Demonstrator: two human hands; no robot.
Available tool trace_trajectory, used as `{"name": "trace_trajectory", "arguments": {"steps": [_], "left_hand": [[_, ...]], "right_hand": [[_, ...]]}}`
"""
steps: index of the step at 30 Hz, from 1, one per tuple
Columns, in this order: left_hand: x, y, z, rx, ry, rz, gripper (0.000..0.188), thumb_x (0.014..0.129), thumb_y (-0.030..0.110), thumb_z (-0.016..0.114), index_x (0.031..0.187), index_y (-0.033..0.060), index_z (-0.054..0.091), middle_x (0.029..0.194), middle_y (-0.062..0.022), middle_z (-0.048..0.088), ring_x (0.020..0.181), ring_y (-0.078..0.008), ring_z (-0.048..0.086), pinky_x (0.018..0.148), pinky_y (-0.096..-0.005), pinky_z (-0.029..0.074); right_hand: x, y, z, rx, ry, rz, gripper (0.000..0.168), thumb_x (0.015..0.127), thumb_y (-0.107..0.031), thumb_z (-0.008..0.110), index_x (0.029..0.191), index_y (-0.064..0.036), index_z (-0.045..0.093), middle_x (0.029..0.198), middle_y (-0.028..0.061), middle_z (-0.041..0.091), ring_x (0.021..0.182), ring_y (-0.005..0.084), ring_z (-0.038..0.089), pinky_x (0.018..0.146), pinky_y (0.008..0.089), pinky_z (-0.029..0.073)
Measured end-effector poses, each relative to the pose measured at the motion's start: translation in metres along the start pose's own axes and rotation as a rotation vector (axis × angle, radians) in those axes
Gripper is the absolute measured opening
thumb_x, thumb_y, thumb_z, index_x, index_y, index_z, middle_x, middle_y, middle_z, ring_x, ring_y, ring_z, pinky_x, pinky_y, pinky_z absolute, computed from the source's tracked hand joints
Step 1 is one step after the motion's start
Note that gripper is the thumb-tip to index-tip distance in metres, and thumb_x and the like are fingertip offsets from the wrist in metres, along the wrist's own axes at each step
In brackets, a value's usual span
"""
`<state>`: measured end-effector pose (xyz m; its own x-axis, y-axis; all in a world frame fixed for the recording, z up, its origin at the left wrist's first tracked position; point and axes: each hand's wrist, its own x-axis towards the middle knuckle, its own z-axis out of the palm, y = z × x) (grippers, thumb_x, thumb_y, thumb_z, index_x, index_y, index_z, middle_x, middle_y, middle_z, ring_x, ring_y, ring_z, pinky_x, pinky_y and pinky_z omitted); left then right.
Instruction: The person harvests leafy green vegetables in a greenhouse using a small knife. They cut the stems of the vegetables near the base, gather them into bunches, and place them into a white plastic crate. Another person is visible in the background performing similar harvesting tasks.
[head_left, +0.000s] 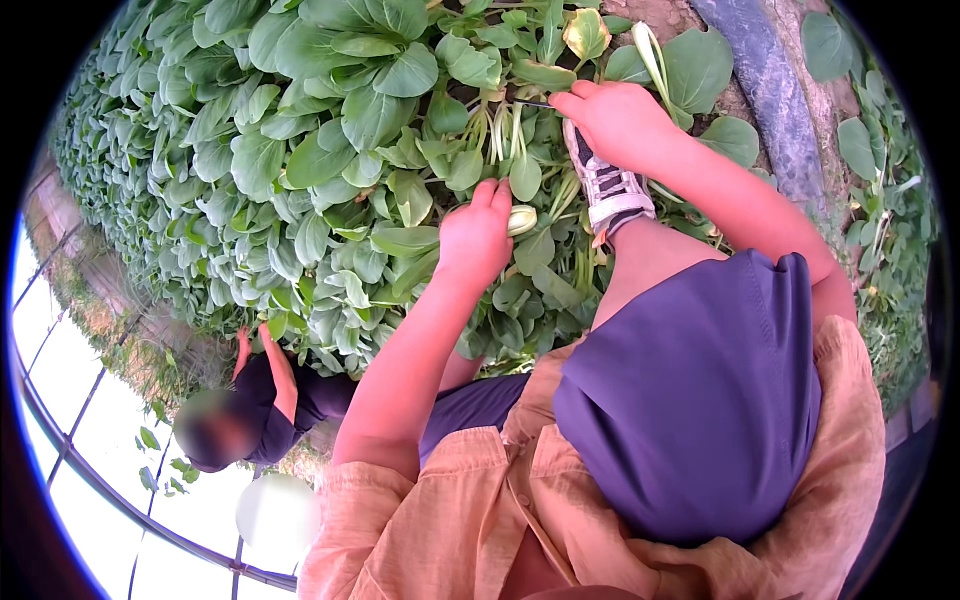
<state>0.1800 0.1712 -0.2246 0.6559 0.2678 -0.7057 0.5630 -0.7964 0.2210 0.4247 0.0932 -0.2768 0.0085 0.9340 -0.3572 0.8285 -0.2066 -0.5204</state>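
Note:
My left hand (477, 229) is closed around a leafy green, apparently a bok choy (522, 220). Its pale stem end points right, and its leaves spread out to the left. In my right hand (619, 124) is a thin dark knife blade (534, 103), pointing left; the handle is hidden by my fingers. Just left of the blade's tip are the pale stalks of bent-over plants (501, 131). Under my right wrist is my shoe (611, 187), planted among the leaves. A loose pale-stemmed plant (652, 56) lies beyond the right hand.
Dense rows of leafy greens (300, 150) fill the left and far side. A dark sheet strip (772, 97) runs over soil at right, with more plants (877, 217) past it. Another person (262, 405) reaches into the bed at lower left, near a framed translucent wall (97, 420).

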Motion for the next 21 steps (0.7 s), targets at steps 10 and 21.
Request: {"name": "trace_trajectory", "arguments": {"steps": [10, 21], "left_hand": [[-0.011, 0.023, -0.034, -0.085, -0.045, -0.04, 0.074, 0.069, 0.008, 0.073, 0.138, 0.0065, 0.047, 0.139, -0.0142, 0.05, 0.093, -0.0321, 0.068, 0.079, -0.0402, 0.057], [0.055, 0.011, -0.043, -0.209, -0.002, -0.16, 0.063, 0.075, 0.016, 0.069, 0.135, 0.0065, 0.054, 0.133, -0.0146, 0.056, 0.111, -0.0321, 0.063, 0.091, -0.0413, 0.052]], "right_hand": [[0.009, -0.003, 0.0, -0.125, -0.105, -0.062, 0.031, 0.08, -0.009, 0.062, 0.111, -0.012, 0.065, 0.094, 0.0115, 0.064, 0.089, 0.0304, 0.068, 0.078, 0.0409, 0.056], [0.024, -0.001, -0.01, -0.07, -0.17, -0.036, 0.029, 0.083, -0.012, 0.06, 0.111, -0.011, 0.066, 0.095, 0.0137, 0.066, 0.091, 0.0332, 0.068, 0.078, 0.0441, 0.056]]}}
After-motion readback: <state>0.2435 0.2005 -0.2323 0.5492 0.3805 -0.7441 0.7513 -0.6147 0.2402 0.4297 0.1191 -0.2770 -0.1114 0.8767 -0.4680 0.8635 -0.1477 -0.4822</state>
